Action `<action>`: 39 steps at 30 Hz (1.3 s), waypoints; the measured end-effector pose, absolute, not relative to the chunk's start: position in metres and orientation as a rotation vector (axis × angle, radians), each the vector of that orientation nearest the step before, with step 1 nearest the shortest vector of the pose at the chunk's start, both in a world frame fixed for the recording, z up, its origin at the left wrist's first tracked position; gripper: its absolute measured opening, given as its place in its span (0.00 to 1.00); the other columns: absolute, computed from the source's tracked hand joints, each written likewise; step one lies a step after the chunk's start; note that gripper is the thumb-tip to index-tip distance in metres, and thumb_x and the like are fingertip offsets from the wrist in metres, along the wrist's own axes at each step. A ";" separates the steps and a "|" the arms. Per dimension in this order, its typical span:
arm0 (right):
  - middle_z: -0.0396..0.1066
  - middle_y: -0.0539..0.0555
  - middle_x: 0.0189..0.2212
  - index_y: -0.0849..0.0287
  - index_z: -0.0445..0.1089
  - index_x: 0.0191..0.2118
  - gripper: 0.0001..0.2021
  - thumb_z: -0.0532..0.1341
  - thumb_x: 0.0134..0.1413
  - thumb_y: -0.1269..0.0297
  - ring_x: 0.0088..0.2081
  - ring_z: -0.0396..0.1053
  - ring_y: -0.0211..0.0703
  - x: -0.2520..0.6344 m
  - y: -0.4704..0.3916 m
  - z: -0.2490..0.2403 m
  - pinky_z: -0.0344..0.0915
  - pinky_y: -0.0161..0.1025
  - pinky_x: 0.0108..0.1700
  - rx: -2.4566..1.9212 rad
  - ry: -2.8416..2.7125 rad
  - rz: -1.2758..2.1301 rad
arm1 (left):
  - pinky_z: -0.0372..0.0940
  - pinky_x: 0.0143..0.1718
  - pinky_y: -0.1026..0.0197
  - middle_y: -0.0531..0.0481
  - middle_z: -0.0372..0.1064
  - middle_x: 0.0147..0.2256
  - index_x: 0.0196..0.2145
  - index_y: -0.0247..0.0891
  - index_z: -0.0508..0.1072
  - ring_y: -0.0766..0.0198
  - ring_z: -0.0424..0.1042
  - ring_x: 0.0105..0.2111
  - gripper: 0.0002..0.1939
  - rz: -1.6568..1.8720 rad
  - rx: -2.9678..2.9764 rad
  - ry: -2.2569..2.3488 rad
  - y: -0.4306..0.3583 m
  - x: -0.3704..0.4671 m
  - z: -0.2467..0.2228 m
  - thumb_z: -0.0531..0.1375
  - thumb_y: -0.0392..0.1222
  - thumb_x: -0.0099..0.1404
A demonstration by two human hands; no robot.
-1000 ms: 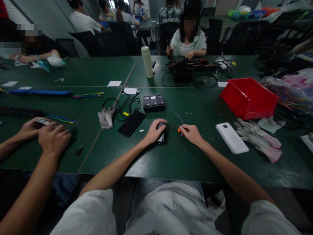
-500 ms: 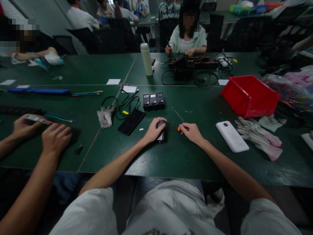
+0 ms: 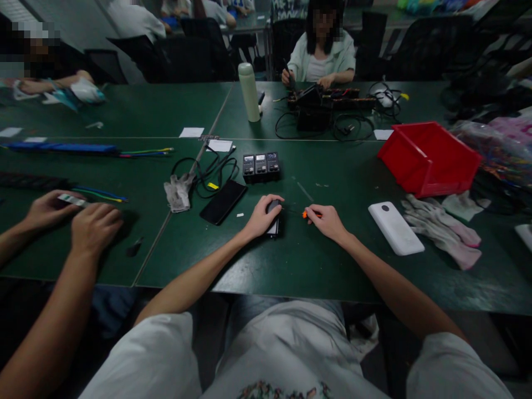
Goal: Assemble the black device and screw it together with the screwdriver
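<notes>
My left hand (image 3: 261,217) lies over the small black box (image 3: 273,228), fingers curled down on it and clamping it to the green table (image 3: 291,260) in front of me. The box is dark, with a paler grey face showing beside my palm; my fingers hide the rest. To its right, well clear of my left, my right hand (image 3: 330,223) has thumb and fingertips pinched on an orange-handled tool (image 3: 306,214), bright orange where it shows. A thin shaft seems to point towards the box, but it is too faint to be sure.

Counting from the left: two co-worker's hands (image 3: 95,227) around one small pale piece (image 3: 71,199); one blue strip (image 3: 62,148); one crumpled grey glove (image 3: 178,194), as far as I can tell; one black phone (image 3: 223,203); one pale green bottle (image 3: 248,91); three black cases (image 3: 261,169) side by side, each with a label on top; one white slab (image 3: 396,228); one red bin (image 3: 430,160). The heaped gloves (image 3: 444,230) beside the slab I cannot count.
</notes>
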State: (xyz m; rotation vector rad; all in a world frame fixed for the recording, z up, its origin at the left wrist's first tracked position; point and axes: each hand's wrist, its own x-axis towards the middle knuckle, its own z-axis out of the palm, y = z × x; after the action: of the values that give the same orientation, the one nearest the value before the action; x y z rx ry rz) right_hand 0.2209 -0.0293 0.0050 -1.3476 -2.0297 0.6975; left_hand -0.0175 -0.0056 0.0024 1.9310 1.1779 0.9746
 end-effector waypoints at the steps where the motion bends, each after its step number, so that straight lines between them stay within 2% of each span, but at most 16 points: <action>1: 0.72 0.50 0.22 0.60 0.72 0.30 0.18 0.51 0.65 0.57 0.25 0.69 0.38 0.221 -0.029 0.005 0.58 0.35 0.33 -1.352 -2.030 0.697 | 0.58 0.54 0.56 0.49 0.69 0.45 0.45 0.40 0.71 0.59 0.66 0.48 0.12 0.978 1.934 1.173 -0.005 -0.018 0.002 0.54 0.41 0.65; 16: 0.69 0.49 0.19 0.60 0.72 0.30 0.17 0.52 0.64 0.57 0.23 0.67 0.37 0.220 -0.030 0.008 0.59 0.35 0.31 -1.327 -2.023 0.694 | 0.59 0.54 0.56 0.49 0.69 0.45 0.45 0.41 0.71 0.59 0.66 0.47 0.12 0.966 1.950 1.176 -0.005 -0.017 0.002 0.54 0.41 0.66; 24: 0.73 0.52 0.25 0.60 0.74 0.32 0.14 0.56 0.61 0.57 0.27 0.70 0.39 0.221 -0.029 0.004 0.62 0.36 0.32 -1.265 -1.959 0.618 | 0.58 0.54 0.56 0.49 0.68 0.44 0.45 0.40 0.70 0.60 0.66 0.47 0.12 0.968 1.932 1.185 -0.007 -0.017 0.004 0.54 0.41 0.66; 30: 0.74 0.54 0.26 0.59 0.74 0.32 0.16 0.57 0.59 0.53 0.28 0.71 0.42 0.219 -0.031 0.006 0.64 0.38 0.33 -1.285 -1.909 0.648 | 0.58 0.55 0.56 0.49 0.68 0.44 0.45 0.40 0.71 0.60 0.66 0.47 0.12 0.984 1.930 1.178 -0.007 -0.017 0.004 0.54 0.41 0.66; 34: 0.74 0.55 0.25 0.60 0.74 0.32 0.17 0.59 0.57 0.50 0.26 0.72 0.41 0.218 -0.031 0.007 0.65 0.37 0.29 -1.279 -1.726 0.902 | 0.58 0.55 0.55 0.49 0.69 0.45 0.45 0.40 0.71 0.59 0.66 0.47 0.12 0.982 1.935 1.185 -0.006 -0.017 0.003 0.54 0.41 0.65; 39: 0.74 0.56 0.25 0.63 0.73 0.36 0.20 0.59 0.55 0.47 0.19 0.67 0.36 0.222 -0.023 0.007 0.59 0.33 0.19 -1.210 -1.418 1.300 | 0.59 0.54 0.55 0.49 0.69 0.44 0.45 0.40 0.71 0.59 0.66 0.47 0.11 0.983 1.939 1.183 -0.006 -0.018 0.003 0.54 0.41 0.65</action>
State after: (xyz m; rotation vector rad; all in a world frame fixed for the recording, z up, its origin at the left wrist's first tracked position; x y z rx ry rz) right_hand 0.2217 -0.0227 0.0066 -1.2100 -1.4183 1.2998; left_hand -0.0176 -0.0055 0.0031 1.9393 1.1830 0.9826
